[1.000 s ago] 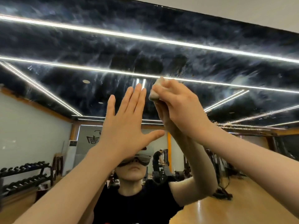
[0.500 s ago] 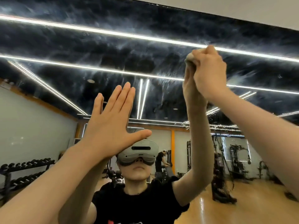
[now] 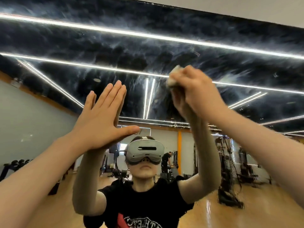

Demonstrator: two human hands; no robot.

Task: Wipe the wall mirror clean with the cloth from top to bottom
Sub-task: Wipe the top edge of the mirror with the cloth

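The right hand point(image 3: 195, 91) is up high against the wall mirror point(image 3: 115, 51). Its fingers are curled tight around a small pale cloth point(image 3: 172, 76). The cloth sticks out at the top left of that hand and touches the glass, right on a bright line of light seen in the mirror.

The left hand point(image 3: 100, 119) is lower and to the left of the right hand. It is flat and wide open, with straight fingers pointing up and the thumb pointing toward the right hand. Its palm lies on the glass and meets its own copy in the mirror. There is a gap of bare glass between the two hands.

Above the right hand there is a lot of streaky, smeary glass. The top edge of the mirror point(image 3: 213, 13) runs well above it, slanting down to the right, with plain pale wall point(image 3: 246, 7) past it. More glass stretches out to the right of the right hand and to the left of the left hand.

Below both hands the mirror shows the person in a gray headset point(image 3: 145, 151) and a black shirt, a shiny wood floor, and gym machines point(image 3: 228, 170) under the right arm.
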